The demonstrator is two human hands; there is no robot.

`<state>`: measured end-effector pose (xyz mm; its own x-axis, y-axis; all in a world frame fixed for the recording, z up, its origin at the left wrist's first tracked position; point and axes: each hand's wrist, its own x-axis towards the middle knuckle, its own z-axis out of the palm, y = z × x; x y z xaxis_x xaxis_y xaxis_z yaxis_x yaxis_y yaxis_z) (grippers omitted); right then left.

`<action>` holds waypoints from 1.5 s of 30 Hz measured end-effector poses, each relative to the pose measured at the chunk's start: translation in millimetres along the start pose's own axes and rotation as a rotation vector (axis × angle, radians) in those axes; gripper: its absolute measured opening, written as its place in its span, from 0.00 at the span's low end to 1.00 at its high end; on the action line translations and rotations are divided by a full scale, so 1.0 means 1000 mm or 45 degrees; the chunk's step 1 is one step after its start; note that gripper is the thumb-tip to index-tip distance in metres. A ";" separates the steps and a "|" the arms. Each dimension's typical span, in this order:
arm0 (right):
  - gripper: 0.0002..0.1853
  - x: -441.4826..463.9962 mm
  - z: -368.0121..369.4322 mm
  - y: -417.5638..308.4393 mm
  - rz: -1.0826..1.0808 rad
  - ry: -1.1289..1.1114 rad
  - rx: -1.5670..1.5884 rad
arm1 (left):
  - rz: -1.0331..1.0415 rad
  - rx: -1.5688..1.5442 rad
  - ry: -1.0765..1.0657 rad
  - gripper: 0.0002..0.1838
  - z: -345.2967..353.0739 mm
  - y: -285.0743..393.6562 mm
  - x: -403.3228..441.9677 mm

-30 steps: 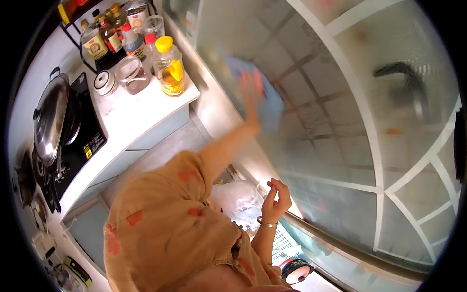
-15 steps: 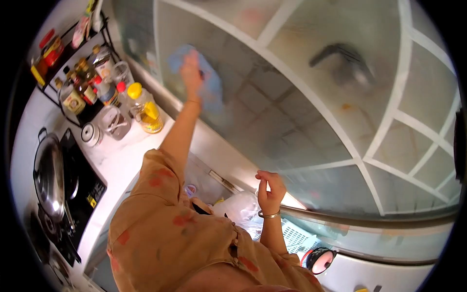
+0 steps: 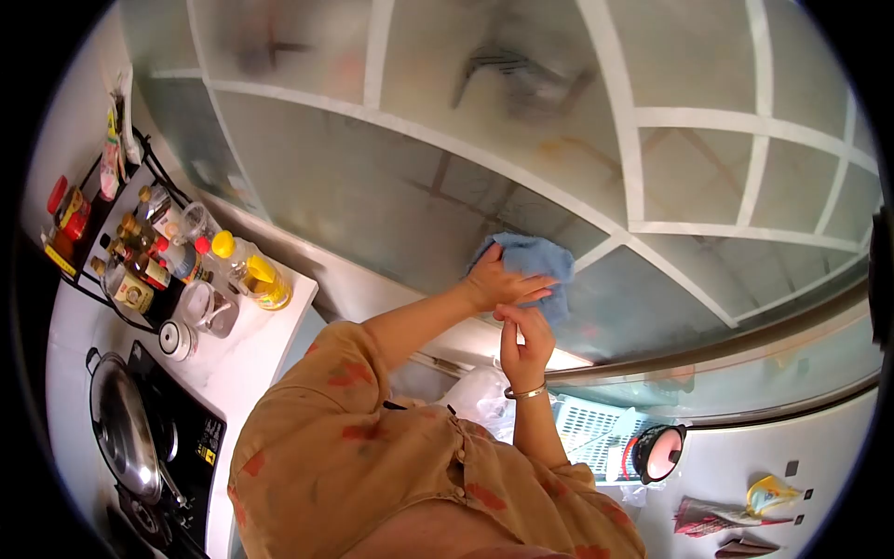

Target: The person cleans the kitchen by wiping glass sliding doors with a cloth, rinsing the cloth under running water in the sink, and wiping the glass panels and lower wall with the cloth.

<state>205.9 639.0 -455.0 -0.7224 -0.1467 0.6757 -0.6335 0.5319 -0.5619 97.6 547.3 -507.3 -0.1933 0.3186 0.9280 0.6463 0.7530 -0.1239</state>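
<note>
A shiny, metal-lidded round pan (image 3: pixel 128 438) sits on a flat black cooktop (image 3: pixel 197 427). On the white countertop (image 3: pixel 237 368), a clear yellow-capped bottle (image 3: pixel 265 282) stands near a black metal rack (image 3: pixel 169 304) of bottles; a pale blue perforated plastic basket (image 3: pixel 582 419) lies beside a round, pink-topped pot (image 3: pixel 663 454).

left arm (image 3: pixel 424 322) extended | left grip (image 3: pixel 506 282) flattened | right forearm (image 3: pixel 535 429) raised | right grip (image 3: pixel 527 343) half-curled

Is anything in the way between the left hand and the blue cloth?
Nothing visible is: the left hand lies right on the blue cloth, against the frosted glass. The right hand shows just below.
</note>
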 end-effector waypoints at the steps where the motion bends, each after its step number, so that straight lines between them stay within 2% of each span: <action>1: 0.08 0.002 -0.002 -0.001 -0.018 0.035 -0.005 | 0.021 -0.084 0.015 0.20 0.001 -0.005 0.001; 4: 0.10 -0.001 -0.003 0.004 0.017 0.032 0.023 | -0.035 0.024 -0.111 0.24 -0.045 -0.052 0.020; 5: 0.10 0.002 -0.003 0.001 0.026 0.060 0.022 | -0.291 0.043 -0.262 0.25 -0.056 -0.076 0.017; 6: 0.13 0.011 -0.001 -0.005 -0.088 0.114 -0.055 | -0.283 0.103 -0.062 0.29 -0.084 -0.102 0.038; 8: 0.19 0.029 -0.004 -0.010 -0.229 0.173 -0.269 | -0.557 0.042 0.219 0.31 -0.109 -0.164 0.048; 9: 0.23 0.038 -0.007 -0.011 -0.257 0.177 -0.401 | -0.466 0.302 0.372 0.32 -0.124 -0.193 0.057; 10: 0.23 0.049 -0.011 -0.013 -0.239 0.204 -0.413 | -0.401 0.412 0.453 0.32 -0.140 -0.223 0.062; 12: 0.28 0.068 -0.017 -0.015 -0.198 0.349 -0.544 | -0.591 0.262 0.665 0.31 -0.154 -0.260 0.062; 13: 0.28 0.069 -0.019 -0.013 -0.178 0.378 -0.561 | -0.569 0.230 0.660 0.31 -0.155 -0.263 0.064; 14: 0.29 0.071 -0.021 -0.012 -0.177 0.355 -0.573 | -0.709 0.254 0.686 0.32 -0.156 -0.258 0.066; 15: 0.31 0.071 -0.024 -0.010 -0.171 0.336 -0.591 | -0.849 0.268 0.705 0.33 -0.151 -0.250 0.069; 16: 0.32 0.069 -0.027 -0.012 -0.188 0.312 -0.607 | -0.822 0.210 0.696 0.33 -0.140 -0.237 0.072; 17: 0.32 0.067 -0.029 -0.012 -0.151 0.355 -0.649 | -0.815 0.536 0.612 0.34 -0.125 -0.220 0.074; 18: 0.32 0.064 -0.033 -0.011 -0.158 0.324 -0.483 | -0.795 0.859 0.521 0.35 -0.109 -0.203 0.077; 19: 0.32 0.059 -0.040 -0.009 -0.171 0.288 -0.309 | -0.774 0.803 0.507 0.35 -0.095 -0.184 0.084; 22: 0.29 0.038 -0.062 0.000 -0.114 0.419 -0.191 | -0.666 0.771 0.372 0.39 -0.073 -0.121 0.105; 24: 0.24 0.023 -0.076 0.001 -0.089 0.548 -0.139 | -0.527 0.705 -0.058 0.43 -0.062 -0.073 0.124; 26: 0.21 0.002 -0.094 0.006 -0.032 0.578 -0.142 | -0.177 0.343 0.056 0.42 -0.054 -0.017 0.143; 28: 0.18 -0.020 -0.108 0.008 0.034 0.626 -0.165 | 0.002 0.221 0.023 0.39 -0.041 0.025 0.164; 30: 0.11 -0.038 -0.123 0.011 0.117 0.725 -0.164 | 0.098 0.069 -0.128 0.37 -0.028 0.069 0.189; 32: 0.09 -0.053 -0.138 0.010 0.145 0.752 -0.158 | 0.233 -0.125 -0.244 0.36 -0.008 0.110 0.211; 34: 0.06 -0.066 -0.153 0.007 0.170 0.788 -0.187 | 0.439 -0.229 -0.239 0.37 0.017 0.152 0.226; 35: 0.06 -0.073 -0.160 0.007 0.170 0.800 -0.199 | 0.449 -0.240 -0.232 0.37 0.031 0.169 0.228; 37: 0.06 -0.086 -0.176 0.010 0.189 0.848 -0.266 | 0.688 -0.231 -0.208 0.40 0.056 0.202 0.229; 39: 0.09 -0.096 -0.200 0.015 0.186 0.864 -0.397 | 0.732 -0.277 -0.235 0.42 0.065 0.220 0.223; 41: 0.16 -0.092 -0.230 0.019 0.065 0.913 -0.704 | 0.727 -0.177 -0.361 0.41 0.071 0.224 0.212; 43: 0.24 -0.075 -0.258 0.025 0.063 0.944 -0.919 | 0.758 -0.213 -0.405 0.40 0.076 0.224 0.201; 45: 0.29 -0.048 -0.283 0.031 0.060 0.974 -1.038 | 0.813 -0.077 -0.422 0.41 0.078 0.225 0.190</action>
<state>299.4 898.5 -369.9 -0.2025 0.2904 0.9352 -0.0360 0.9522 -0.3035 148.9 822.0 -386.6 0.0281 0.8510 0.5244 0.7459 0.3314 -0.5777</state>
